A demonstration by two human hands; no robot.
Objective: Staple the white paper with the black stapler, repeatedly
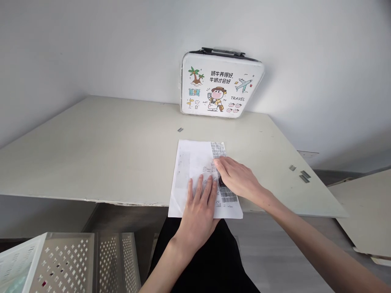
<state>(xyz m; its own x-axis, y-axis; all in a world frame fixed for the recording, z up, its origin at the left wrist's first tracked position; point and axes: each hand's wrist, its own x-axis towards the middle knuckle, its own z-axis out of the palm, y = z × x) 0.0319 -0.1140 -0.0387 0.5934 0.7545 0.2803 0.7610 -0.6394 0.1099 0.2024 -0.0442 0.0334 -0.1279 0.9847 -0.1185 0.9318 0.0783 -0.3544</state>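
Observation:
A white printed sheet of paper (195, 152) lies at the front of the table, its lower edge jutting past the table edge. My left hand (199, 213) rests flat on its lower middle with fingers spread. Over the right side of the sheet, my right hand (240, 176) is closed around a small black roller stamp (221, 183), mostly hidden under the palm. A strip of dense grey-black print (229, 197) runs down the paper's right side, showing above and below this hand. Smaller lines of text lie beside the strip.
A white cartoon-printed case (221, 83) stands against the wall at the back of the pale table (116, 150). Small grey metal-looking pieces lie at the right (304, 176) and near the middle (180, 130). Perforated plastic baskets (67, 260) stand below at the lower left.

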